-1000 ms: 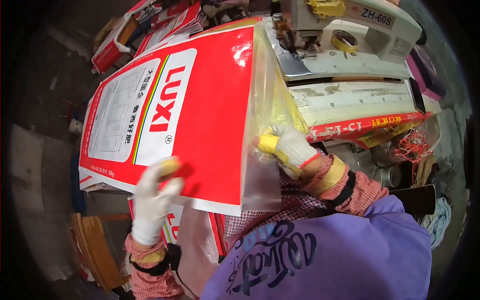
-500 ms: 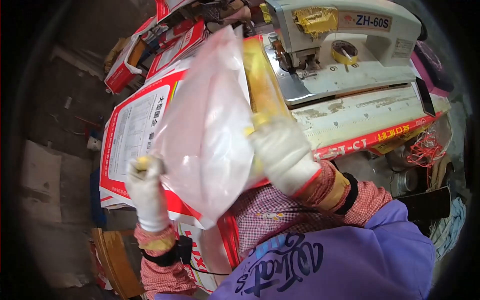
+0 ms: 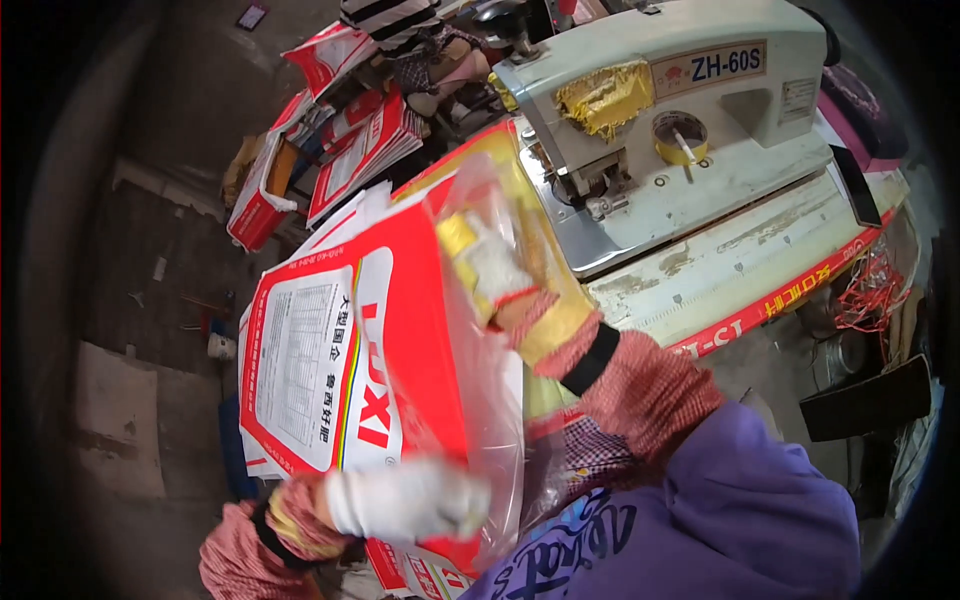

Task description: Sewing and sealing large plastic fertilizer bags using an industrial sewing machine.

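A clear plastic bag stretches lengthwise along the right side of a red and white printed sack in front of me. My left hand, in a white glove and blurred by motion, is closed at the bag's near end. Towards the far end, my right hand, gloved with yellow-covered fingertips, is closed on the film. The sack lies on top of a stack of similar sacks. Just right of my right hand is yellowish sheeting.
A pale sewing machine stands at the far right, with a yellow tape roll on it. A dark phone lies by its right end. More sacks are piled at the far left. Red string hangs at the right.
The plastic bag has come down from a raised, spread position to lie along the sack's right side. My left hand moved nearer and right; my right hand moved farther and left.
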Motion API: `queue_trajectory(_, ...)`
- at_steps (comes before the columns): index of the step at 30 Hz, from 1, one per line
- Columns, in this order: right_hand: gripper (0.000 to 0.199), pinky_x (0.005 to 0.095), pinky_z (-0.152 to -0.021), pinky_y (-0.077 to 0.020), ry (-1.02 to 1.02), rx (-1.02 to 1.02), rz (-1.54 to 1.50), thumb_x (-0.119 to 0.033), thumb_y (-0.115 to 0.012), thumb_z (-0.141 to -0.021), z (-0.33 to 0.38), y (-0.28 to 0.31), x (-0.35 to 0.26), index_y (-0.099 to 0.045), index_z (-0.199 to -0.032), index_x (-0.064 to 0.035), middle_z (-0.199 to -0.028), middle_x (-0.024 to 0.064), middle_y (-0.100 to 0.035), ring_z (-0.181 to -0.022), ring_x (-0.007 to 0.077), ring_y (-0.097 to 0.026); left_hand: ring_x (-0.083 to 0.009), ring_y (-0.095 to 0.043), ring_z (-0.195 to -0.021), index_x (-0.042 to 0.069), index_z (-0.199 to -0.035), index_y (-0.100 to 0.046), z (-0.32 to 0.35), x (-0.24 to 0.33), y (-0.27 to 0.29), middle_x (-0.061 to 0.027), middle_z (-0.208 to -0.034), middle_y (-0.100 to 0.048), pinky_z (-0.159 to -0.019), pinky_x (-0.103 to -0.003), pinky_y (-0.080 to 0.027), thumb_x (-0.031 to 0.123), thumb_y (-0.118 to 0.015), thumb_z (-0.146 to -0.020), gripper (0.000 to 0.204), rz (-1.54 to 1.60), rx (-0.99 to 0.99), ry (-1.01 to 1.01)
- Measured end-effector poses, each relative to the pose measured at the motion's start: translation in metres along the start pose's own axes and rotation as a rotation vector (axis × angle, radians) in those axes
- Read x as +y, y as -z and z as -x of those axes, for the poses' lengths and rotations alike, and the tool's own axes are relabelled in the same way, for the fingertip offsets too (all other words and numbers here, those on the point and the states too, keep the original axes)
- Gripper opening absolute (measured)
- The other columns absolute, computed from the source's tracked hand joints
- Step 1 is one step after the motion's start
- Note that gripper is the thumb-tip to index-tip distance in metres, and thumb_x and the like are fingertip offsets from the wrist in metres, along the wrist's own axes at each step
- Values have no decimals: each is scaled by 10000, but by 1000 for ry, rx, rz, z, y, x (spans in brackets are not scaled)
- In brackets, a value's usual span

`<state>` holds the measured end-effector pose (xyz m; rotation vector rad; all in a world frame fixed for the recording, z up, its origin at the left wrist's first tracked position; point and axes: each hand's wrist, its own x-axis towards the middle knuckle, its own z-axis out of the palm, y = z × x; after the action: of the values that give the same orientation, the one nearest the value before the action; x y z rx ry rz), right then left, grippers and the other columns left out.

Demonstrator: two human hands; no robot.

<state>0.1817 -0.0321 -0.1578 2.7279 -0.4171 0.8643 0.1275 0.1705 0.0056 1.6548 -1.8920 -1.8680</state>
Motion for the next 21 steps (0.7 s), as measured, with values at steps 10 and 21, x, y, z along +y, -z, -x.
queue_trajectory(10, 332, 332, -798, -453, -179, -50, -879, -287, -460, -820, 24, 40, -34, -568, -1095, -137, -990, 135, -601, -948, 278, -566, -274, -540, -880, 52, -1033, -520, -109, 23, 184, -130, -890, -557, -735, -356, -446, 179, -675, -621, 458, -1627, 520, 725)
queue_trajectory(21, 186, 378, -617, -509, 236, -539, -608, -159, -535, -725, 22, 43, -30, -693, -804, -101, -801, 114, -654, -736, 270, -638, -225, -613, -724, 97, -910, -561, -134, -61, 224, -67, -790, -577, -571, -349, -509, 137, -516, -769, 154, -1538, 1124, 734)
